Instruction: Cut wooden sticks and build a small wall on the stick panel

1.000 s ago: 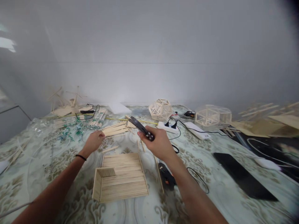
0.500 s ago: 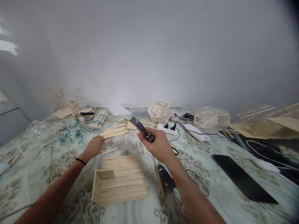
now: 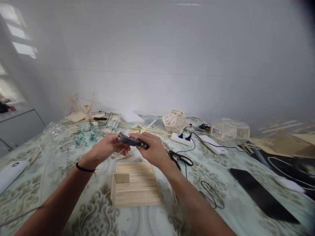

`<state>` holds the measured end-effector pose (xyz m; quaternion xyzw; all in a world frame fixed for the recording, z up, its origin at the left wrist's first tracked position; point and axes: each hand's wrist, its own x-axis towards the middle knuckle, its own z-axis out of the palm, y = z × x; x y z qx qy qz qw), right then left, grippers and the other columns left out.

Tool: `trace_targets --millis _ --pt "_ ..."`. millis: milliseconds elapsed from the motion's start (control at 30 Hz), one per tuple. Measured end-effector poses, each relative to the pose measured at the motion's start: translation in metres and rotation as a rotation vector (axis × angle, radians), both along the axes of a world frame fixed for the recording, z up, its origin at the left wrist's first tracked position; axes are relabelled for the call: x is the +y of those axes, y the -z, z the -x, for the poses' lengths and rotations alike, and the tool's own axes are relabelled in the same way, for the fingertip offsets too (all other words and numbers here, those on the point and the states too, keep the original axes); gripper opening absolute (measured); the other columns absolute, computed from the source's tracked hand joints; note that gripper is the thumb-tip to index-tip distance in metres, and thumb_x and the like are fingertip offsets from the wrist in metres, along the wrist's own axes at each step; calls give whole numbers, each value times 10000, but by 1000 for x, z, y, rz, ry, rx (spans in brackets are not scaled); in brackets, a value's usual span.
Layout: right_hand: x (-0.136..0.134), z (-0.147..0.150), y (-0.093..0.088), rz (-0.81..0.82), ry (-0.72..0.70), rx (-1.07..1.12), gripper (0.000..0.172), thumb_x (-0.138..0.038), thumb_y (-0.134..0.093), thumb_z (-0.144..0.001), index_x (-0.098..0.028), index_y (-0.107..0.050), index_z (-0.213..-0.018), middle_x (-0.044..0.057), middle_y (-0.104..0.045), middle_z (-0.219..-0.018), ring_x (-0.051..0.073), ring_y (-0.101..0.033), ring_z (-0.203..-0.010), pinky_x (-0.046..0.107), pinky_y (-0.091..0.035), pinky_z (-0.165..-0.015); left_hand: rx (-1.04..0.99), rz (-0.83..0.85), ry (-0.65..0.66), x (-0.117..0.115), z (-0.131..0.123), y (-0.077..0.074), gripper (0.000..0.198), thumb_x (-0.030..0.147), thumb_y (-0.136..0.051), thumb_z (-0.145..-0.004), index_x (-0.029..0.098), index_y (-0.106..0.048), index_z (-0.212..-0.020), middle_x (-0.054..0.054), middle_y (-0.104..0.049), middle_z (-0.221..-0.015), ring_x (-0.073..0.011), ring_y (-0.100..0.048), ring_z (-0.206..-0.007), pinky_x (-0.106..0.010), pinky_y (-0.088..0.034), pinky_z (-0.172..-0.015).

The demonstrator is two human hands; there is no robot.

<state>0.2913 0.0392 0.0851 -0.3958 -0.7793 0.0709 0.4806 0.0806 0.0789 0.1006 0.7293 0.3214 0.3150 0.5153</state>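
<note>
My right hand (image 3: pixel 155 150) is closed round a dark hand tool that looks like pliers (image 3: pixel 133 141), held level above the table with its head pointing left. My left hand (image 3: pixel 104 149) is at that head, its fingers pinched on a thin wooden stick (image 3: pixel 121 151), mostly hidden by the fingers. Just below both hands lies a flat panel of wooden sticks (image 3: pixel 140 188), with a low upright wall (image 3: pixel 122 178) at its left corner.
Black scissors (image 3: pixel 183 158) lie beside my right wrist. Behind them is a white power strip (image 3: pixel 181 139) with plugs and cables. Stick-built frames (image 3: pixel 174 120) stand along the wall. A black slab (image 3: pixel 263 195) lies at right, and green-and-white scraps (image 3: pixel 85 137) at left.
My left hand has come from the stick pile toward the right with a stick. My right hand has moved left and lowered, bringing the pliers to it. The view has shifted slightly left.
</note>
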Motion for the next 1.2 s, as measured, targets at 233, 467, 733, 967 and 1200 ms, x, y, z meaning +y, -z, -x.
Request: trace_targets --millis 233,467,733,967,1200 --pt "-16 -1 -11 14 41 95 235 -178 -632 -831 -238 -773 -1009 27 -763 -884 194 -692 -798 292 -504 -749 -96 190 145 -15 3 -9 251 378 -738 -877 146 -711 -971 -66 -765 -875 -196 -762 -701 -301 -624 -665" --pt "-24 -8 -16 302 178 407 293 -416 -686 -839 -167 -789 -953 -4 -625 -580 139 -522 -524 271 -393 -533 -141 63 33 -17 1 -13 281 409 -720 -885 139 -653 -929 -116 -797 -929 -239 -779 -872 -343 -617 -812" --pt "-21 14 -9 603 -144 902 398 -534 -730 -806 -149 -753 -908 -72 -443 -445 82 -395 -418 228 -312 -443 -99 63 18 -29 -22 1 255 435 -654 -909 182 -632 -892 -63 -748 -989 -208 -730 -963 -317 -622 -803" --pt "-22 15 -11 609 -151 844 363 -503 -770 -776 -159 -738 -888 -56 -521 -514 83 -450 -432 235 -362 -453 -5 54 105 -28 -22 1 262 419 -628 -915 169 -698 -882 -42 -708 -873 -179 -711 -820 -296 -631 -758" --pt "-22 9 -11 588 -113 807 342 -448 -852 -700 -180 -651 -766 -25 -627 -575 105 -532 -470 244 -435 -489 8 87 150 -29 -22 1 306 447 -636 -923 160 -730 -874 -45 -728 -870 -188 -740 -781 -307 -643 -754"
